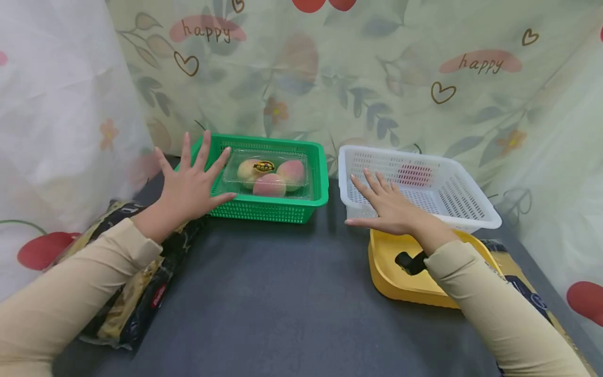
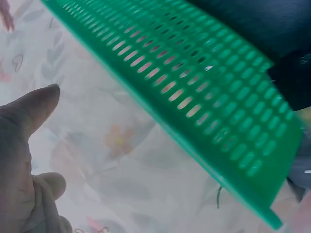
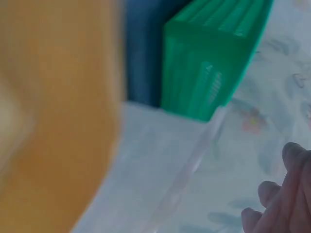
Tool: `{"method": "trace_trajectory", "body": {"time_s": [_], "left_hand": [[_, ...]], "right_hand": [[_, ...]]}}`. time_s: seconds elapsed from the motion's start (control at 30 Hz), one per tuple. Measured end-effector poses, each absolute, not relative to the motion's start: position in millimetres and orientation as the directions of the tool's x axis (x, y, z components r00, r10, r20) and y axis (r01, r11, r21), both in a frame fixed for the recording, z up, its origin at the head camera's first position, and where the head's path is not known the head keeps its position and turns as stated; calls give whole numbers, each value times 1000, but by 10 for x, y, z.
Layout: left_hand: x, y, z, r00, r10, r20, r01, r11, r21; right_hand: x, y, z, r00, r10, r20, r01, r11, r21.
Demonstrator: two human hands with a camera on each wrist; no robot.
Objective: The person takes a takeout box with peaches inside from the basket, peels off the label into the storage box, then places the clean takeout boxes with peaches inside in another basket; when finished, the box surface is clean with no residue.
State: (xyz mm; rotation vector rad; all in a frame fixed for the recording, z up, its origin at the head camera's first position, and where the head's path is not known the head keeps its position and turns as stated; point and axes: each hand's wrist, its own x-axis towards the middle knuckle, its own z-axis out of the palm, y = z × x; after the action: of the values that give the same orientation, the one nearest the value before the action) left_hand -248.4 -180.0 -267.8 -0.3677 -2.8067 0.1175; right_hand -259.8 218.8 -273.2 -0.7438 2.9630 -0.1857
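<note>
A green basket [image 1: 278, 209] stands at the back left of the dark table and holds a clear clamshell box [image 1: 266, 173] with three peaches. My left hand [image 1: 188, 180] hovers in front of the basket's left end, fingers spread and straight, holding nothing. The left wrist view shows the basket's slotted wall [image 2: 204, 97] close by. A white basket [image 1: 424, 191] sits at the back right. My right hand [image 1: 388, 204] is flat with straight fingers at its near left corner, above a yellow tray [image 1: 400, 283]. The blurred right wrist view shows the green basket [image 3: 214, 63] and the white basket's rim [image 3: 180, 170].
A dark and gold printed bag [image 1: 127, 293] lies under my left forearm at the table's left edge. A black object [image 1: 409, 262] sits in the yellow tray. Another printed bag [image 1: 523, 288] lies under the right sleeve. Flowered cloth [image 1: 330, 73] hangs behind and at both sides.
</note>
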Motion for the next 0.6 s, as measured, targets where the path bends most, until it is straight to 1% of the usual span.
{"method": "trace_trajectory", "body": {"time_s": [0.13, 0.3, 0.43, 0.53, 0.6], "left_hand": [[-2583, -1784, -2580, -951, 235, 201, 224, 971, -79], [-2728, -1799, -2469, -974, 223, 37, 220, 973, -69], [-2848, -1802, -2370, -974, 206, -97, 211, 976, -47], [-2956, -1794, -2309, -965, 200, -168, 204, 979, -8], [-3034, -1790, -2283, -953, 209, -218, 207, 978, 29]], "right_hand": [[-2658, 1996, -2687, -867, -495, -57, -472, 853, -222], [-2757, 1804, -2671, -858, -510, -70, -437, 793, -425], [-2833, 1684, -2676, -852, -521, -39, -387, 679, -623], [-2892, 1592, -2704, -854, -521, 2, -348, 567, -747], [-2931, 1520, -2743, -867, -498, 17, -301, 495, -815]]}}
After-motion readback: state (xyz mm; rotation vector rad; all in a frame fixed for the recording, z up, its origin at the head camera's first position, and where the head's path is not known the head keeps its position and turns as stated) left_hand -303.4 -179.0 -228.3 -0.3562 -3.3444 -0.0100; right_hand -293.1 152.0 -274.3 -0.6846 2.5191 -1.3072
